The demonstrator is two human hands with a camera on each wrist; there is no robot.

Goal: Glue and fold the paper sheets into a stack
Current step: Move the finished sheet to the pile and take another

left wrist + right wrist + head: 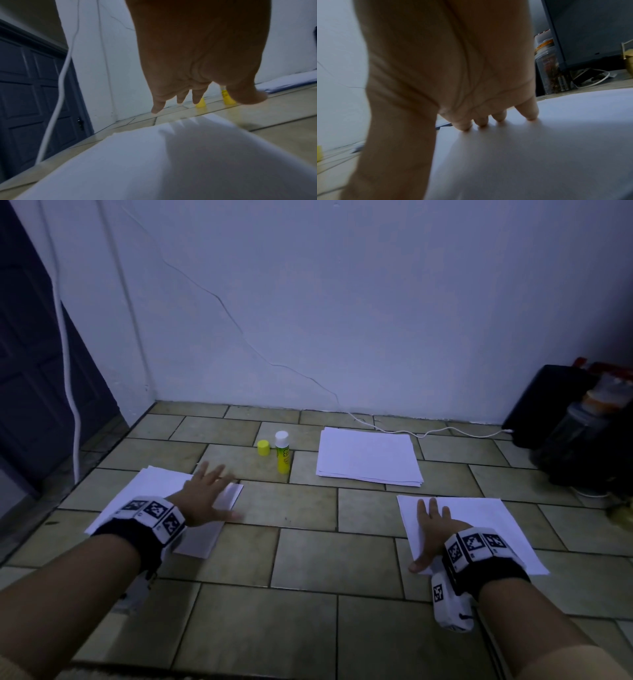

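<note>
Two hands, three lots of paper, one glue stick.
My left hand (205,497) hovers spread over the folded sheets (154,484); my right hand (432,529) lies flat on one sheet (486,518); the glue stick (283,453), its cap (263,447) and the paper stack (368,457) lie beyond my fingertips.

Folded stack (205,510): white sheets, lying flat on the floor tiles at the near left.
Single sheet (479,525): white, flat, unfolded, near right.
Fresh pile (368,457): neat white sheets, further back.
Glue stick (283,453): yellow, upright, uncapped.
Cap (263,447): yellow, just beside it.
</note>
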